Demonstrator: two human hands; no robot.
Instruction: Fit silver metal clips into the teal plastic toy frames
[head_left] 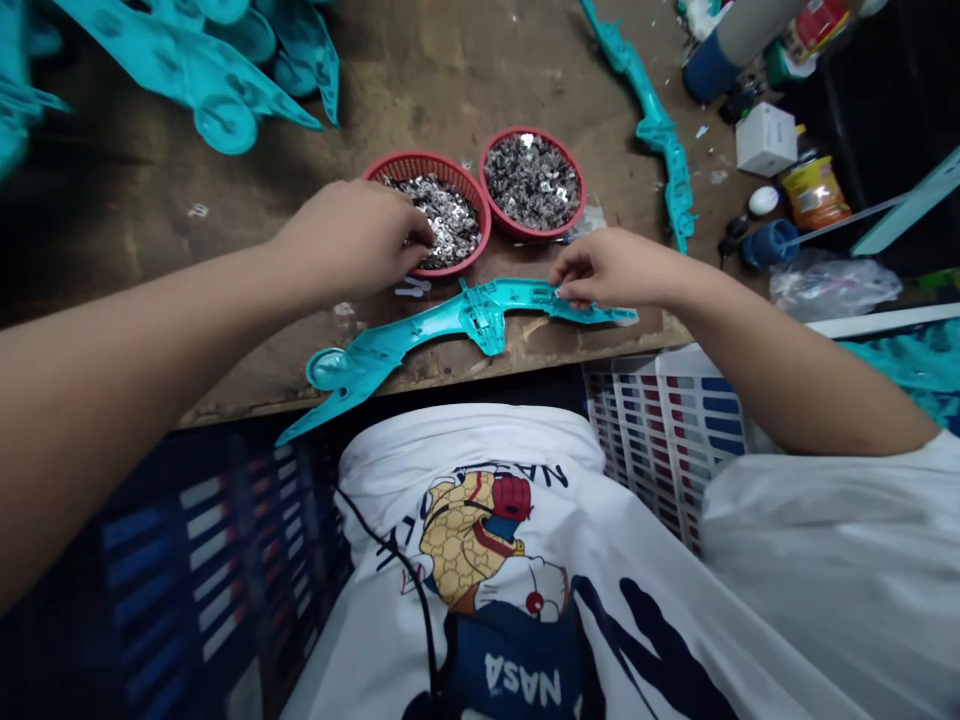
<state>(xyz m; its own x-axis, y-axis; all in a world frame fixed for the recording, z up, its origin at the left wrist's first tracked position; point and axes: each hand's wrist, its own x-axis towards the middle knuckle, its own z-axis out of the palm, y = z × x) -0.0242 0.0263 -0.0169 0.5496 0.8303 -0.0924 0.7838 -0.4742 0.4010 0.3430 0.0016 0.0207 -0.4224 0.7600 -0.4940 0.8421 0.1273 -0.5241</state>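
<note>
1. Far left: several turquoise mouldings overlap, too tangled and cropped to count.
2. The left hand, fingers curled, dips into the left red basket; whether it pinches anything, I cannot tell.
3. That basket holds small metal clips, too many to count; they look light, thin and fiddly, best picked singly by the edges.
4. One long turquoise part lies along the table's near edge, below the baskets. Probably light, fairly stiff plastic, smooth; its thin tips may be fragile, so grip the broad middle.
5. A second red basket, making two, holds similar uncountable pieces.
6. The right hand, well apart from the left, has its fingertips bent close together at the part's right section; their grip is unclear.
7. Far right: one separate turquoise strip.
</note>
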